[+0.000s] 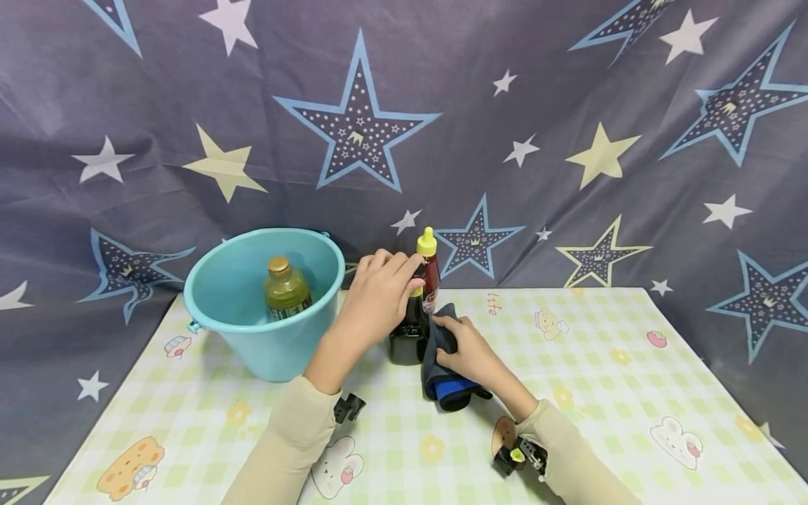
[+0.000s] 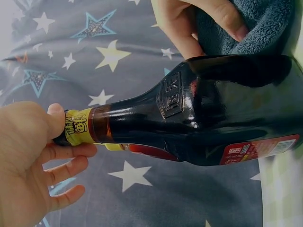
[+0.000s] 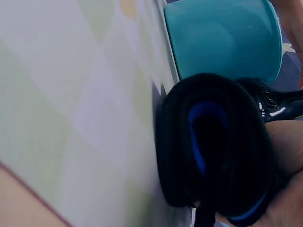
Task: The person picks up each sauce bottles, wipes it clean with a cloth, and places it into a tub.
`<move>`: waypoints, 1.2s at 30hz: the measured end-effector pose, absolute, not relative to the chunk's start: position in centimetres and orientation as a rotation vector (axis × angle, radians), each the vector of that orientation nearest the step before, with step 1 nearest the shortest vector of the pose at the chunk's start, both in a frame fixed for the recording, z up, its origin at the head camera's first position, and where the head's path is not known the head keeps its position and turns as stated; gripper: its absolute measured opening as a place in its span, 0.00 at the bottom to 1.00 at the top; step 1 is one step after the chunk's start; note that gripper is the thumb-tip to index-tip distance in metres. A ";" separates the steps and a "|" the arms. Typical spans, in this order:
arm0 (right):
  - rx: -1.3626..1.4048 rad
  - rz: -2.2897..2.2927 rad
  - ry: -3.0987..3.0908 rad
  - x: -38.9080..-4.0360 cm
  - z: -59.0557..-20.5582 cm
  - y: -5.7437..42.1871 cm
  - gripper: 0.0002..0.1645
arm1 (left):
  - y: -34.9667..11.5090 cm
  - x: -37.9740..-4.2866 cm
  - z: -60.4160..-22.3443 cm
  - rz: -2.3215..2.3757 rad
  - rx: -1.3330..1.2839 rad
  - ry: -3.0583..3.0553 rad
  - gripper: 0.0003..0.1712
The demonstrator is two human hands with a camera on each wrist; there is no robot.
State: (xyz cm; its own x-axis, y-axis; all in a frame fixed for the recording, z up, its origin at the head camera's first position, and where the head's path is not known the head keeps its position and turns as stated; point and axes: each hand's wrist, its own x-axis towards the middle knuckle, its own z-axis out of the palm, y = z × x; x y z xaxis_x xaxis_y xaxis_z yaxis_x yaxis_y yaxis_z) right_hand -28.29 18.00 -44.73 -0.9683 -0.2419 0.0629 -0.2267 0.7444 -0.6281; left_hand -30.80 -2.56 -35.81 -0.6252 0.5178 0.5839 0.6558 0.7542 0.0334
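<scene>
While the star-printed backdrop (image 1: 480,42) hangs behind everything, the table (image 1: 600,393) in front of you carries the work. Its bulkiest item is the light-blue bucket (image 1: 265,354) on the left, probably stiff plastic. Right of the bucket, the dark bottle (image 1: 406,344) stands upright on the table; it looks like glass, so expect it to be smooth, fairly heavy if full, and breakable if knocked, though its dark body hides the level. Your left hand (image 1: 379,298) has its grip pinched round the narrow neck (image 2: 125,120), which steadies the top; to bear the weight, support the broad lower part too. Your right hand (image 1: 470,351) has its grip clamped on the dark cloth (image 1: 431,368), folded over against the bottle's right side; it should be light and soft, best held through several layers so it doesn't slip. In the bucket, well apart from the cloth, is the gold-capped green bottle (image 1: 287,289). Slimmer still is the yellow-tipped red bottle (image 1: 432,275), partly hidden just behind the dark one, so give it clearance.
</scene>
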 end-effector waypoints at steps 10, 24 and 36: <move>-0.365 -1.068 2.904 -28.3 -44.1 18.3 0.35 | -2.7 -30.7 -35.7 -0.342 -0.886 -2.429 0.23; -0.496 -1.343 3.107 -27.2 -39.4 20.1 0.37 | -3.4 -31.1 -35.4 -0.463 -0.965 -2.566 0.26; -0.654 -1.738 3.100 -25.8 -38.0 18.8 0.39 | -2.7 -30.8 -35.9 -0.401 -0.887 -2.436 0.20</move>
State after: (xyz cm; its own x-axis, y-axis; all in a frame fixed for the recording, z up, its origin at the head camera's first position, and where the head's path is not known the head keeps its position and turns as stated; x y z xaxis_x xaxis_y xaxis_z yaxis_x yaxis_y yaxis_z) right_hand -25.81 18.79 -37.99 -0.8286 -0.0748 0.5548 -0.5122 0.5010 -0.6976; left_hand -30.80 -2.73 -35.86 -0.6549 0.5108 0.5570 0.6624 0.7428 0.0976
